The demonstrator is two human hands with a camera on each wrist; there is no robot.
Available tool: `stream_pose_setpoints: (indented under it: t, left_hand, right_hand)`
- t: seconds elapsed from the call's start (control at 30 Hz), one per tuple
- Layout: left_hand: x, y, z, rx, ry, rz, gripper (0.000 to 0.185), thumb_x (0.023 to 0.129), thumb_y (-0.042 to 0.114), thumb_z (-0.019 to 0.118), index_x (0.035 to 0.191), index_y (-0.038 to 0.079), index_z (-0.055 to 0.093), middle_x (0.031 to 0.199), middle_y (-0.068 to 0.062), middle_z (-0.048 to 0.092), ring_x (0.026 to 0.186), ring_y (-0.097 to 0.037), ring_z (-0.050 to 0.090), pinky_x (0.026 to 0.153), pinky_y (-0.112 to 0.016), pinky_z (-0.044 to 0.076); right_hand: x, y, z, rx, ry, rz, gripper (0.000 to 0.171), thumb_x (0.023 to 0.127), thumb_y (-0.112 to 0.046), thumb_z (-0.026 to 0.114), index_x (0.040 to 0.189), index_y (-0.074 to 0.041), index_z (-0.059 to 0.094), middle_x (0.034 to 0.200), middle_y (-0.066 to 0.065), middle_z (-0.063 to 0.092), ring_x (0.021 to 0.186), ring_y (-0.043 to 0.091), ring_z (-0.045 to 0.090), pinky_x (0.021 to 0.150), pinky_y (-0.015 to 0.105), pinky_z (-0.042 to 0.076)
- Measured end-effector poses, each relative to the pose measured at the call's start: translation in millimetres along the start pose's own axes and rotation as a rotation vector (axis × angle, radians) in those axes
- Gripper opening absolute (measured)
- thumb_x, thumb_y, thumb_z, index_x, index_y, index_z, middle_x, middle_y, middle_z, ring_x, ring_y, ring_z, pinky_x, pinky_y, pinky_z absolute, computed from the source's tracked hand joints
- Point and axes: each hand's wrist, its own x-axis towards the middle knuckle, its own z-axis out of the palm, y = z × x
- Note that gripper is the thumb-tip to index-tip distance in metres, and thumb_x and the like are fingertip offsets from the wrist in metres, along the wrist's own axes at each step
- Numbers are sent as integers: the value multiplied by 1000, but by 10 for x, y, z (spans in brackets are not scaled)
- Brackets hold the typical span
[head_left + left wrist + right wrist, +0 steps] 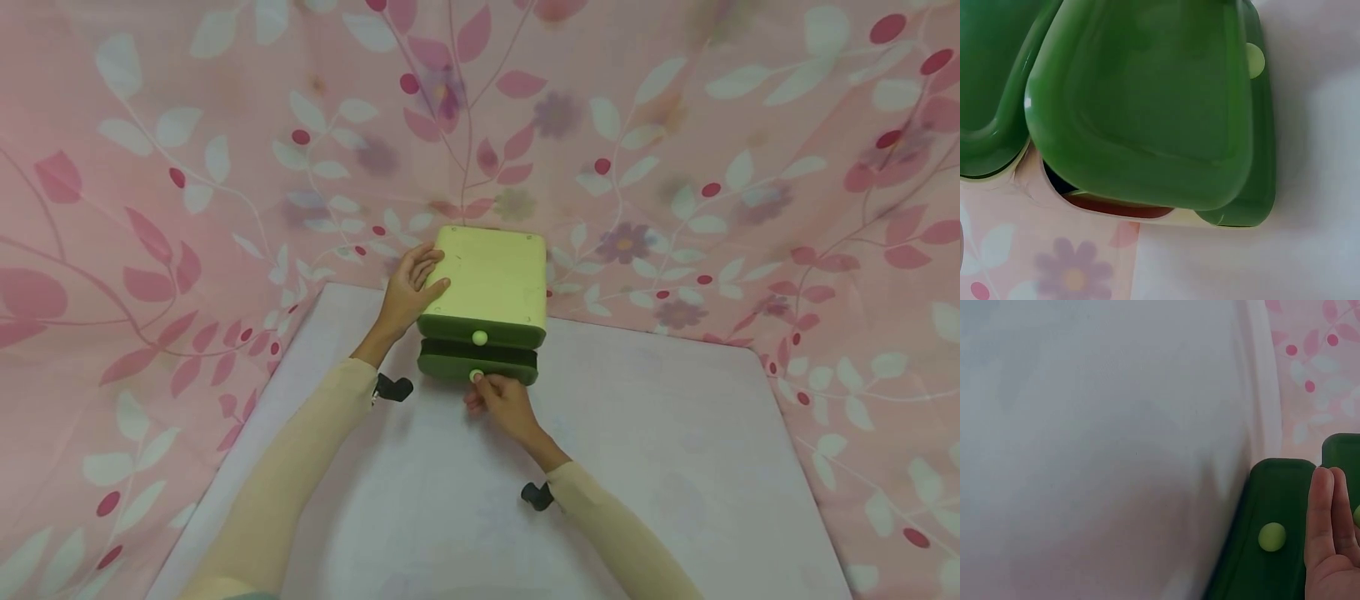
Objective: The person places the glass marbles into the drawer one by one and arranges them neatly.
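Two hands at a small green drawer box on the white surface.

The left hand (pixel 411 287) lies flat on the left side of the drawer box (pixel 487 279), its fingers (pixel 424 265) straight and released on the light lid, thumb near the front edge. Just right of these fingers is the upper drawer's knob (pixel 479 337). Below it, the right hand (pixel 504 405) pinches the lower drawer's knob (pixel 476 377) with its fingers; the lower drawer (pixel 477 367) stands slightly out toward that hand.
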Motion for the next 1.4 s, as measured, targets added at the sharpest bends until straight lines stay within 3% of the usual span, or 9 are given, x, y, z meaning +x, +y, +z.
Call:
stream_pose_setpoints:
  t: [0.27, 0.6, 0.87, 1.13, 1.4]
  left_hand:
    - [7, 23, 1, 4, 3, -2, 68, 88, -8, 64, 146, -10, 28, 139, -26, 42, 137, -31, 37, 119, -37, 25]
    - [6, 13, 6, 5, 4, -6, 69, 87, -8, 64, 146, -11, 28, 138, -27, 42, 137, -31, 37, 119, -36, 26]
    - [3, 30, -2, 11, -4, -6, 68, 88, -7, 64, 147, -10, 28, 139, -27, 41, 138, -31, 36, 119, -36, 25]
    - [-17, 40, 11, 15, -6, -5, 69, 88, -9, 63, 146, -12, 27, 139, -31, 39, 138, -36, 34, 120, -39, 24]
    - [-6, 44, 23, 14, -6, -7, 68, 88, -9, 62, 146, -11, 27, 139, -28, 40, 137, -32, 36, 119, -36, 25]
  right_hand:
    - [104, -12, -38, -26, 8, -30, 48, 103, -32, 50, 99, 12, 67, 82, 14, 73, 73, 33, 71, 69, 45, 62]
    - [148, -169, -101, 25, -46, 20, 41, 104, -23, 49, 104, 15, 65, 89, 29, 69, 82, 47, 68, 76, 56, 58]
    - [119, -415, -147, 10, -64, 32, 34, 104, -14, 48, 100, 13, 67, 92, 32, 68, 85, 49, 67, 67, 31, 62]
    - [147, -392, -153, 18, -53, 25, 37, 104, -15, 49, 102, 18, 65, 91, 31, 68, 86, 48, 67, 77, 56, 58]
    - [169, -370, -186, 22, -64, 18, 38, 103, -15, 50, 101, 19, 65, 92, 31, 68, 87, 47, 67, 79, 57, 57]
